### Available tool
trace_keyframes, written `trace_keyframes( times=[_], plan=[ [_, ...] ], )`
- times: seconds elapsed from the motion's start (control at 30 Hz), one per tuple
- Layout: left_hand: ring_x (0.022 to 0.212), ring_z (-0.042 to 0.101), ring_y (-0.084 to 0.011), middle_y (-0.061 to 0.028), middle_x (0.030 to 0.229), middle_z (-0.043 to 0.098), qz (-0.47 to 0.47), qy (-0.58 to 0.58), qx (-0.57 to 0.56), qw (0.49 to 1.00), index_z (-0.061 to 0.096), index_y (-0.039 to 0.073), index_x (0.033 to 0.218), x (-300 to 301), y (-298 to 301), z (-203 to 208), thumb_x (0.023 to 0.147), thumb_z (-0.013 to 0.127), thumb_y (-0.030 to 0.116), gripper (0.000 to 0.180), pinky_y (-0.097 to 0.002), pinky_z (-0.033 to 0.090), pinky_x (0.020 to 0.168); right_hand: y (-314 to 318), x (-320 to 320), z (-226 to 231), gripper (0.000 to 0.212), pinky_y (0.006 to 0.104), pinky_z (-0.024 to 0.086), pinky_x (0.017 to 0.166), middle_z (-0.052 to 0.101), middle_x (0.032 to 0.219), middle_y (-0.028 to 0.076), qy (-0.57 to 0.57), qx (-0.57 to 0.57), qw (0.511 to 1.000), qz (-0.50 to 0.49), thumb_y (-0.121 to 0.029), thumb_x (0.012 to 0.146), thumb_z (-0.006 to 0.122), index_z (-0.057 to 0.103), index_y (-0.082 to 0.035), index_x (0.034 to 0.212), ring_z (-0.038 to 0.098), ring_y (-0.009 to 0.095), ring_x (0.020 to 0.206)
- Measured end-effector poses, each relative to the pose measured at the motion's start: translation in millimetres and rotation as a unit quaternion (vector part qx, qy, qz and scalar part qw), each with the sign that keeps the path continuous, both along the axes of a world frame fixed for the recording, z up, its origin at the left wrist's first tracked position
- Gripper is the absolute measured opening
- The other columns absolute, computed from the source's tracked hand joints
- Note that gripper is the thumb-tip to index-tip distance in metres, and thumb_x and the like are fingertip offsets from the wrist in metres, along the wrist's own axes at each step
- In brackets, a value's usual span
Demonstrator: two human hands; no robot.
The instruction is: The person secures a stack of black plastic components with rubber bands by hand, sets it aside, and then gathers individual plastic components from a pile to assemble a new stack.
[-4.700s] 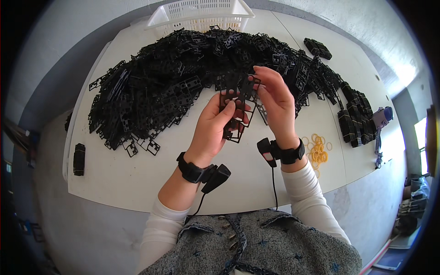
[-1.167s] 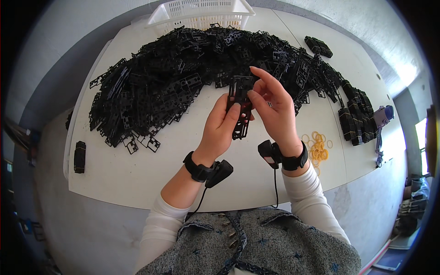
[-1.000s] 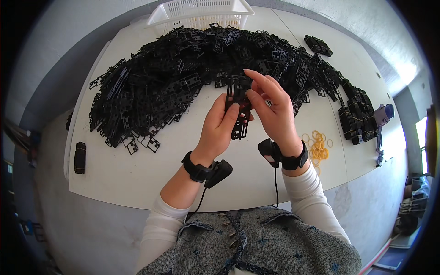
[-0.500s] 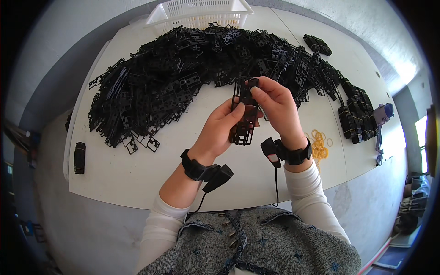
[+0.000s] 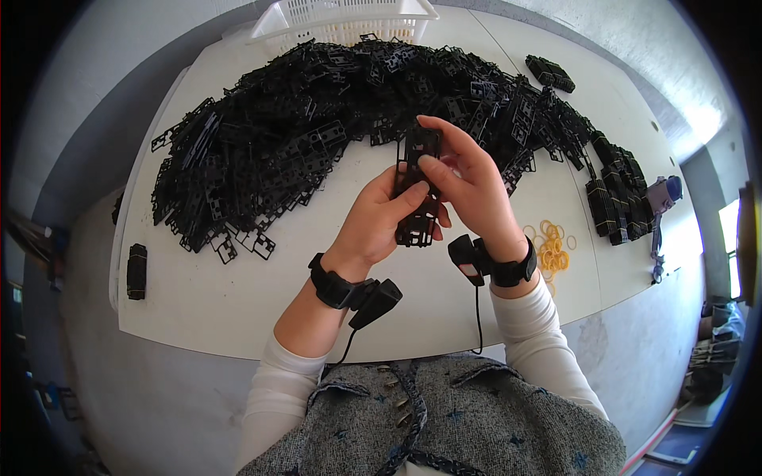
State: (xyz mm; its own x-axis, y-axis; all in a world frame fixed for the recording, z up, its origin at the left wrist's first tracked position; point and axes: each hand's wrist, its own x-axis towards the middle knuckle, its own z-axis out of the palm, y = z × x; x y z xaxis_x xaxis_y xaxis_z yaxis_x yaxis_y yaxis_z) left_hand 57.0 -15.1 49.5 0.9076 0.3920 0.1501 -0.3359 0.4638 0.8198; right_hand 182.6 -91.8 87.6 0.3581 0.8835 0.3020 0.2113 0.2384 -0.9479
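Both hands hold a stack of black plastic frames (image 5: pixel 416 230) upright over the middle of the white table. My left hand (image 5: pixel 379 213) grips the stack's lower left side, its thumb lying across the front. From the right, my right hand (image 5: pixel 474 186) clasps the upper part, thumb on the front face and fingers behind. How many frames are in the stack cannot be made out. Just beyond the hands, a large heap of loose black frames (image 5: pixel 262 143) curves across the table.
A white plastic basket (image 5: pixel 349 30) stands behind the heap. Yellow rubber bands (image 5: pixel 553 255) lie right of my right wrist. Banded bundles (image 5: pixel 615 190) and a purple bottle-like item (image 5: pixel 663 194) sit at the right edge; single bundles lie far right (image 5: pixel 549 73) and left (image 5: pixel 137 272).
My right thumb has moved down and left along the front of the stack, and the right fingers now wrap higher at its top edge. The stack has shifted slightly left.
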Motion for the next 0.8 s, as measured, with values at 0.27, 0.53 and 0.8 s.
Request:
trace_keyframes(
  times=[0.27, 0.53, 0.8],
  plan=[
    [0.083, 0.062, -0.024, -0.0149, 0.102, 0.058, 0.004, 0.009, -0.028, 1.0, 0.043, -0.001, 0.118, 0.2, -2.8, 5.0, 0.097, 0.039, 0.027, 0.035, -0.0361, 0.054, 0.068, 2.1, 3.0, 0.7, 0.038, 0.0158, 0.041, 0.053, 0.06, 0.088, 0.001, 0.069, 0.003, 0.997, 0.017, -0.003, 0.091, 0.048, 0.043, -0.002, 0.129, 0.05, 0.002, 0.068],
    [0.088, 0.06, -0.0247, -0.0153, 0.105, 0.057, -0.01, -0.007, -0.002, 1.0, 0.043, -0.001, 0.12, 1.1, -3.2, 3.4, 0.098, 0.026, 0.039, 0.049, -0.037, 0.054, 0.07, -0.3, 2.7, 3.2, 0.034, 0.0135, 0.036, 0.05, 0.059, 0.086, -0.002, 0.082, -0.006, 0.996, 0.021, -0.005, 0.092, 0.047, 0.048, -0.004, 0.126, 0.045, -0.001, 0.064],
    [0.087, 0.06, -0.0242, -0.0148, 0.105, 0.057, -0.004, -0.011, -0.021, 1.0, 0.045, -0.001, 0.118, 0.5, -2.4, 5.1, 0.099, 0.025, 0.036, 0.046, -0.0349, 0.052, 0.067, -1.1, 3.3, 1.6, 0.033, 0.0149, 0.037, 0.051, 0.057, 0.084, -0.003, 0.019, -0.01, 1.0, -0.007, -0.005, 0.091, 0.048, 0.051, -0.006, 0.124, 0.045, 0.0, 0.063]
  ],
)
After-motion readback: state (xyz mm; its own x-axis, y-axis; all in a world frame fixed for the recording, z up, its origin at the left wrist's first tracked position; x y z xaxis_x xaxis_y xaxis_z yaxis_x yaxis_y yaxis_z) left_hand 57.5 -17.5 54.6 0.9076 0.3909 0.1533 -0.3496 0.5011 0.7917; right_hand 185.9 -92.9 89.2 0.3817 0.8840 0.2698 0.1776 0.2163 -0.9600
